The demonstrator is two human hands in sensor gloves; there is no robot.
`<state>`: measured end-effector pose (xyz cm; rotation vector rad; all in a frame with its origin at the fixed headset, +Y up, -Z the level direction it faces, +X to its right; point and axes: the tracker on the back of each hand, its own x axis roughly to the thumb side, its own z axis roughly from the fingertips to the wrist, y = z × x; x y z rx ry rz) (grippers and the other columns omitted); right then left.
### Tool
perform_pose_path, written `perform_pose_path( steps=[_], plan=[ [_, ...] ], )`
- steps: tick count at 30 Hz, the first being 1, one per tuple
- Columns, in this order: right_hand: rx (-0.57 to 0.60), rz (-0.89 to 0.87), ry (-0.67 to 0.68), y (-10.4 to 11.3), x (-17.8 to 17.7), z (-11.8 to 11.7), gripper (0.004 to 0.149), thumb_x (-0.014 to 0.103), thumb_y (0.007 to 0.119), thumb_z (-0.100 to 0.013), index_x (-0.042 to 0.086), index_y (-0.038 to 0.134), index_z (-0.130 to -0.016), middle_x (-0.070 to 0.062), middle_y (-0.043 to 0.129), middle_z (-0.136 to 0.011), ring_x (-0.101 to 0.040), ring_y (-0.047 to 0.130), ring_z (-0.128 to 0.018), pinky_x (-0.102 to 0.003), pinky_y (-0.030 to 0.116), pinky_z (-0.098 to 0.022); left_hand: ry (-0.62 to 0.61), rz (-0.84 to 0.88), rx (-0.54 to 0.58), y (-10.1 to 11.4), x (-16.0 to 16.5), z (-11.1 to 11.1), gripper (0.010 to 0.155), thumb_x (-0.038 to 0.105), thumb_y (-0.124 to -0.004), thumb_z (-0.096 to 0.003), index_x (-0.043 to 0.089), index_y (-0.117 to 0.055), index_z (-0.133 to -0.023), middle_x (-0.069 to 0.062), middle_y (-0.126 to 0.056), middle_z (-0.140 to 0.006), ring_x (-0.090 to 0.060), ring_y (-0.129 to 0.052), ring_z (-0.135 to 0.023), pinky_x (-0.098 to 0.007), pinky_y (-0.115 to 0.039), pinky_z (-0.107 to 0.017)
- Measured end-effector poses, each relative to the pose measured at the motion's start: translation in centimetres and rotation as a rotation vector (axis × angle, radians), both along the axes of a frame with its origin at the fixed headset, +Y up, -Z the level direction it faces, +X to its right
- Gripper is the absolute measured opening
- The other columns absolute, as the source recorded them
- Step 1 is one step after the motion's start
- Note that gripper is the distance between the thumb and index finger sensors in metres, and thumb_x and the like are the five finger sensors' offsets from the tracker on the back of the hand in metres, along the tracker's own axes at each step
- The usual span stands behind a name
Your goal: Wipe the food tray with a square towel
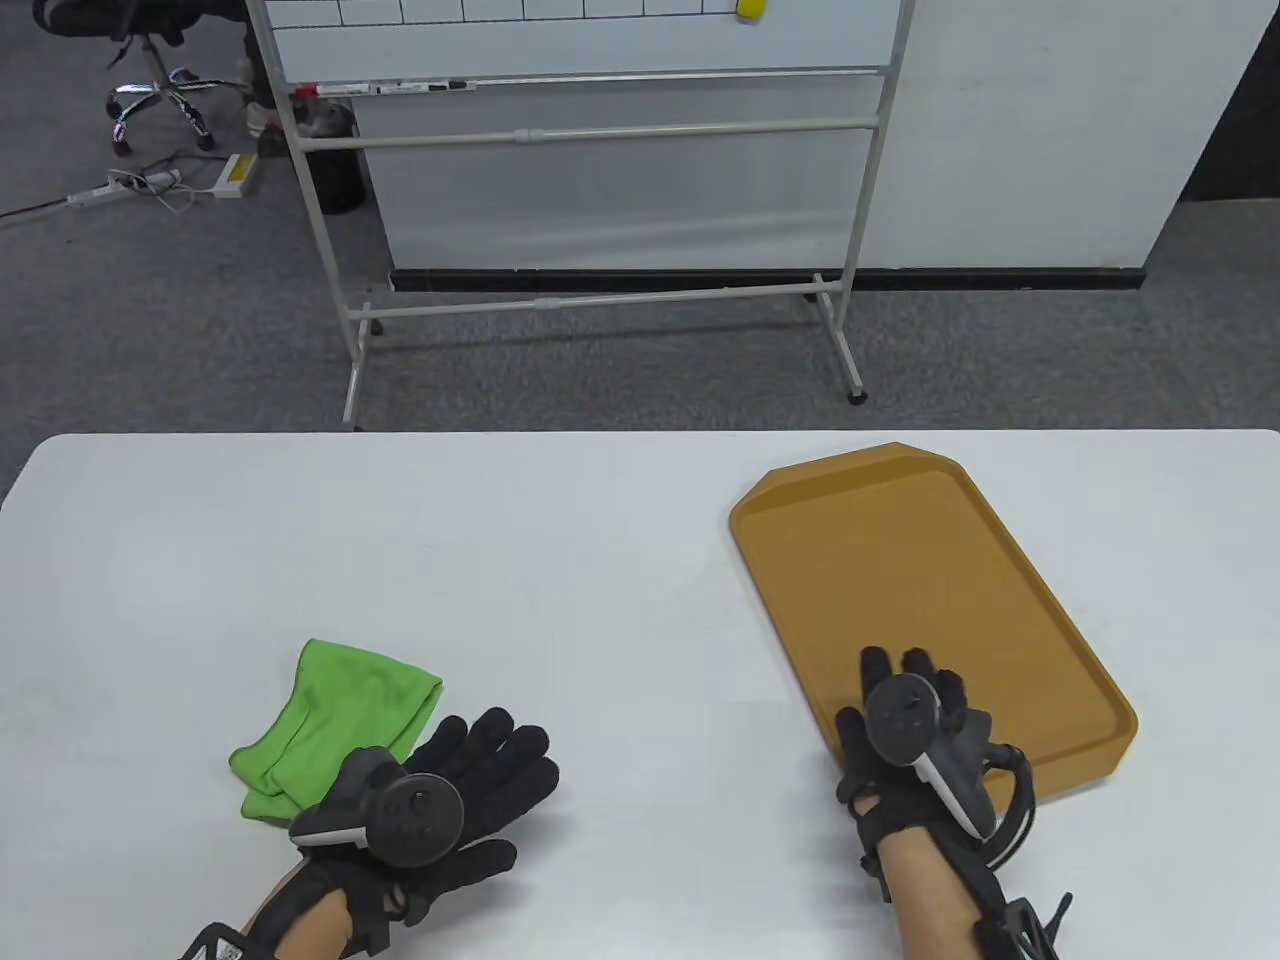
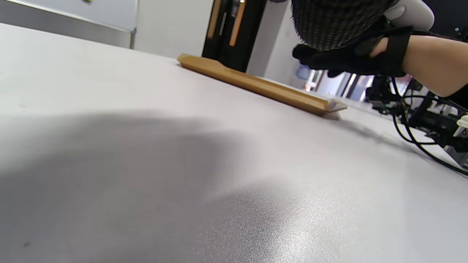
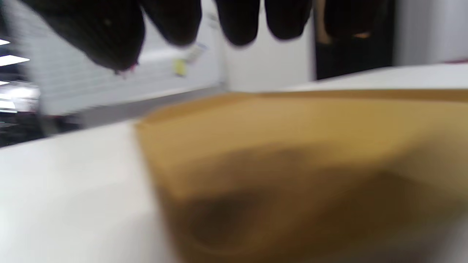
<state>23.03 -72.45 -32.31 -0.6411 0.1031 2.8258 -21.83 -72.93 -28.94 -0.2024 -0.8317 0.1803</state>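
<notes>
A brown food tray (image 1: 900, 580) lies on the right of the white table, long side running away from me. It shows edge-on in the left wrist view (image 2: 256, 84) and blurred in the right wrist view (image 3: 292, 146). A crumpled green square towel (image 1: 330, 715) lies at the front left. My left hand (image 1: 480, 770) lies spread on the table just right of the towel, fingers open, holding nothing. My right hand (image 1: 910, 690) hovers over the tray's near left corner, fingers (image 3: 175, 22) open and empty.
The white table (image 1: 500, 560) has its far edge at mid-frame. Beyond it stands a whiteboard on a wheeled stand (image 1: 600, 150) on grey carpet. Cables and gear (image 2: 431, 120) sit off the table's right side.
</notes>
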Motion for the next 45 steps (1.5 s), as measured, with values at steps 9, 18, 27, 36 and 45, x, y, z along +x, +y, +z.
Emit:
perform_pose_path(
  steps=[9, 18, 27, 36, 45],
  plan=[
    [-0.291, -0.131, -0.358, -3.4, 8.2, 0.8, 0.085, 0.061, 0.069, -0.048, 0.038, 0.014, -0.108, -0.021, 0.010, -0.110, -0.047, 0.036, -0.096, -0.057, 0.055, -0.065, -0.001, -0.008, -0.005, -0.1, 0.1, 0.0, 0.073, 0.054, -0.068, -0.0497, 0.038, -0.026, -0.108, 0.003, -0.015, -0.119, -0.034, -0.013, -0.109, -0.052, -0.013, -0.073],
    [-0.277, -0.292, -0.430, -4.4, 10.4, 1.2, 0.082, 0.058, 0.074, -0.047, 0.036, 0.025, -0.109, -0.026, 0.042, -0.104, -0.038, 0.075, -0.071, -0.046, 0.075, -0.046, 0.007, -0.015, -0.008, -0.1, -0.1, -0.1, 0.073, 0.054, -0.068, -0.0497, 0.038, -0.026, -0.108, 0.003, -0.015, -0.119, -0.034, -0.013, -0.109, -0.052, -0.013, -0.073],
    [-0.044, -0.346, -0.463, -3.2, 10.4, 0.5, 0.076, 0.036, 0.089, -0.041, 0.025, 0.051, -0.106, -0.030, 0.051, -0.098, -0.028, 0.087, -0.056, -0.039, 0.083, -0.037, 0.013, -0.015, -0.008, -0.1, -0.2, -0.2, 0.073, 0.053, -0.068, -0.0498, 0.038, -0.027, -0.108, 0.007, -0.015, -0.119, -0.034, -0.014, -0.109, -0.052, -0.014, -0.073],
    [-0.038, -0.418, -0.136, -0.6, 8.4, 0.4, 0.073, 0.028, 0.088, -0.042, 0.025, 0.053, -0.106, -0.027, 0.049, -0.105, -0.029, 0.089, -0.056, -0.041, 0.085, -0.039, 0.009, -0.007, -0.010, -0.1, 0.1, -0.2, 0.073, 0.053, -0.068, -0.0497, 0.038, -0.027, -0.108, 0.007, -0.015, -0.119, -0.034, -0.014, -0.109, -0.052, -0.013, -0.073],
    [-0.108, -0.388, 0.155, -0.2, 3.7, -0.4, 0.071, 0.025, 0.089, -0.041, 0.030, 0.056, -0.104, -0.021, 0.053, -0.108, -0.031, 0.090, -0.055, -0.044, 0.084, -0.038, 0.008, -0.017, -0.010, -0.2, 0.1, -0.2, 0.073, 0.054, -0.068, -0.0497, 0.038, -0.027, -0.108, 0.007, -0.016, -0.119, -0.034, -0.014, -0.109, -0.052, -0.013, -0.073]
  ],
)
